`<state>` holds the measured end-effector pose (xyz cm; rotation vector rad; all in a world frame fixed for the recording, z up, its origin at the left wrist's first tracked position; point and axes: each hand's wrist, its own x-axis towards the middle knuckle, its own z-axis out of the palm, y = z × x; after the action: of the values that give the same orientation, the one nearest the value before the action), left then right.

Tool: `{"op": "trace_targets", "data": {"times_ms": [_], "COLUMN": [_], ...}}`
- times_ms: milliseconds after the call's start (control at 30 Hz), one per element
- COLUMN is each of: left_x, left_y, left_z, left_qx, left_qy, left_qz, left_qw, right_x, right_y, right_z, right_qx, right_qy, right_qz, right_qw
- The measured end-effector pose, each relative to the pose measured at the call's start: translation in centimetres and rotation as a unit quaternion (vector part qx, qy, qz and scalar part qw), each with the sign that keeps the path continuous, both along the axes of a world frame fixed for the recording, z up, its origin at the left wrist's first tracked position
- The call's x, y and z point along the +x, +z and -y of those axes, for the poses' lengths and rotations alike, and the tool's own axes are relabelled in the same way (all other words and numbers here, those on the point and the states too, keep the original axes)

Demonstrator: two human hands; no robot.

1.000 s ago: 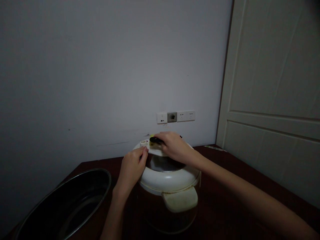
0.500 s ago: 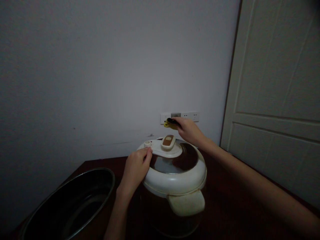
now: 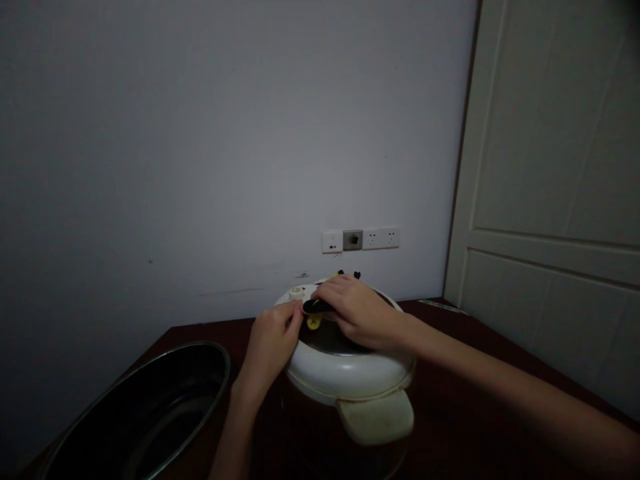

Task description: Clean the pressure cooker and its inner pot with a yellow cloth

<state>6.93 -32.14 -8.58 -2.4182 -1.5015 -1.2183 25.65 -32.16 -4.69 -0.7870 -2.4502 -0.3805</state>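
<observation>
A white pressure cooker [image 3: 350, 373] with a dark lid top stands on the dark table in front of me. My left hand [image 3: 270, 343] rests curled against the lid's left rim, fingers closed on the edge by the lid handle. My right hand [image 3: 357, 310] lies over the lid's top, fingers pinched on a small black and yellow thing [image 3: 314, 310] held just above the lid near my left fingertips. The lid's centre handle is mostly hidden under my right hand.
A large dark metal basin [image 3: 135, 413] sits at the left on the dark wooden table [image 3: 450, 413]. Wall sockets [image 3: 361, 239] are on the grey wall behind the cooker. A white door [image 3: 555, 200] stands at the right.
My right hand had lifted the black and yellow thing up toward the wall sockets; it has come back down onto the lid, left of centre. My left hand stayed on the lid's rim.
</observation>
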Motion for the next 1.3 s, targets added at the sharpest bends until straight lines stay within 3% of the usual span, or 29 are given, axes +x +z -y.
{"op": "trace_targets", "data": {"times_ms": [167, 267, 367, 467, 633, 733, 867, 1033, 1300], "left_x": [-0.1, 0.0, 0.1, 0.2, 0.1, 0.1, 0.1, 0.3, 0.5], "left_y": [0.0, 0.0, -0.1, -0.1, -0.1, -0.1, -0.1, -0.1, 0.0], "left_z": [-0.1, -0.1, 0.0, 0.0, 0.1, 0.1, 0.1, 0.1, 0.3], "left_qx": [-0.014, -0.008, 0.001, 0.001, 0.001, 0.002, 0.002, 0.001, 0.012], "left_qy": [-0.024, -0.011, -0.001, -0.002, -0.004, -0.003, -0.004, 0.005, 0.01], "left_qz": [0.016, 0.012, 0.004, 0.002, -0.005, -0.01, -0.009, -0.013, -0.02], "left_qw": [0.999, 1.0, 1.0, 1.0, 1.0, 1.0, 1.0, 1.0, 1.0], "right_x": [1.2, 3.2, 4.8, 4.9, 2.5, 2.0, 4.2, 7.1, 3.7], "right_y": [-0.6, 0.4, 2.2, 3.1, 1.7, 0.8, 0.5, 1.0, 0.9], "right_z": [2.4, 1.6, -1.8, -6.5, -11.3, -11.5, -10.2, -8.3, -10.5], "right_qx": [-0.011, -0.035, -0.039, -0.07, -0.246, -0.293, -0.304, -0.355, -0.412], "right_qy": [0.019, 0.005, -0.071, -0.155, -0.137, -0.11, -0.074, -0.106, -0.078], "right_qz": [-0.013, -0.104, -0.21, -0.243, -0.227, -0.234, -0.266, -0.278, -0.395], "right_qw": [1.0, 0.994, 0.974, 0.955, 0.932, 0.92, 0.912, 0.886, 0.817]}}
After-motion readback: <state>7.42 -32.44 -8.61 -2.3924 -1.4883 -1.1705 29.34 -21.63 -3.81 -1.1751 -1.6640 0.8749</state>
